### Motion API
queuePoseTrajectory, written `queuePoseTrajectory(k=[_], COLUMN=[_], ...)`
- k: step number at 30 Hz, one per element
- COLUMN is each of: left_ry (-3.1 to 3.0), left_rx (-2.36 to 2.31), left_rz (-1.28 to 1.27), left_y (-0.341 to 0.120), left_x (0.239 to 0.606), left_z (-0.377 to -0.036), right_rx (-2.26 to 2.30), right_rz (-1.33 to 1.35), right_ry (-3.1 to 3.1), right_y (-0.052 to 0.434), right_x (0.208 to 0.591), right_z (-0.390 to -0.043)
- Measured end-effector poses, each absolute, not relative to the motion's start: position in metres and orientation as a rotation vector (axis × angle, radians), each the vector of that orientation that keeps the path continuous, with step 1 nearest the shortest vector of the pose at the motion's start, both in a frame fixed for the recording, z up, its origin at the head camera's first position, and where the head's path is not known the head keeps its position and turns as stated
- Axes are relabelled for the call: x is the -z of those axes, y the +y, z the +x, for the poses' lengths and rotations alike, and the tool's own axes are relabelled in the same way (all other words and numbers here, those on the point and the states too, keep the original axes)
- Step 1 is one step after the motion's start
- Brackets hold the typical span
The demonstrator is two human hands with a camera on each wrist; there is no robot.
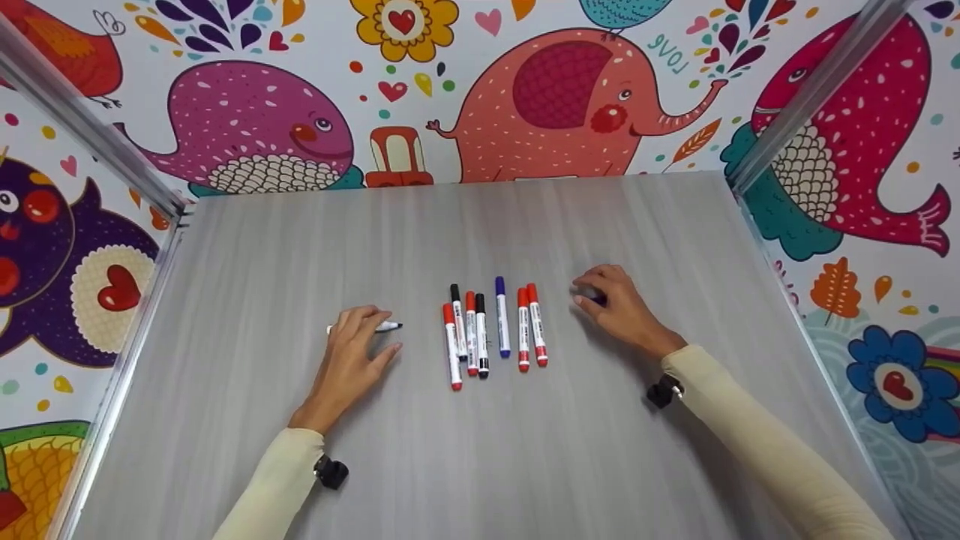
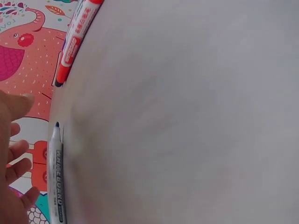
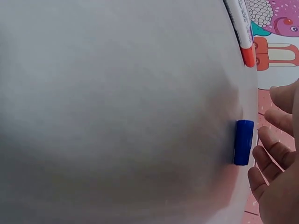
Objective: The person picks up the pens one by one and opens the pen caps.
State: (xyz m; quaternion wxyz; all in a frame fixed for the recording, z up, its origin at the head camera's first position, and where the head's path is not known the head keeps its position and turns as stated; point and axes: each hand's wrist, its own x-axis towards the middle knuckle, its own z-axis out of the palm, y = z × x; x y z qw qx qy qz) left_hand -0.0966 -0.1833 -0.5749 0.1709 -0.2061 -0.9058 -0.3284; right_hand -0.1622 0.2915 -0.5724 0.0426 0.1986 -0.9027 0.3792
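Observation:
My left hand point(image 1: 349, 367) hovers over an uncapped whiteboard marker point(image 1: 388, 326), fingers spread and relaxed. In the left wrist view this whiteboard marker point(image 2: 56, 182) lies on the table with its dark blue tip bare, and the fingers point(image 2: 18, 170) show beyond it without curling round it. On the right side, my right hand point(image 1: 619, 311) is above a dark blue marker cap point(image 1: 594, 294). The right wrist view shows the blue cap point(image 3: 244, 143) lying loose on the table, close to loosely bent fingertips point(image 3: 264, 163).
Between the hands lie several capped markers: a left cluster with a red one point(image 1: 452, 349) and a black one point(image 1: 481, 337), a single blue one point(image 1: 502, 319), and two red ones, including this red marker point(image 1: 538, 326). Patterned walls and metal posts point(image 1: 817, 97) border the grey table point(image 1: 487, 457).

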Motion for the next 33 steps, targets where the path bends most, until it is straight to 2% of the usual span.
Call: queuePoseTrajectory(k=[33], left_ry=[-2.658], left_rx=[1.049], left_rz=[-0.594], left_y=[-0.134], left_x=[0.582], left_z=[-0.036], right_rx=[-1.175], right_rz=[0.782], right_ry=[-2.749], right_y=[0.224], right_x=[0.567], right_z=[-0.166])
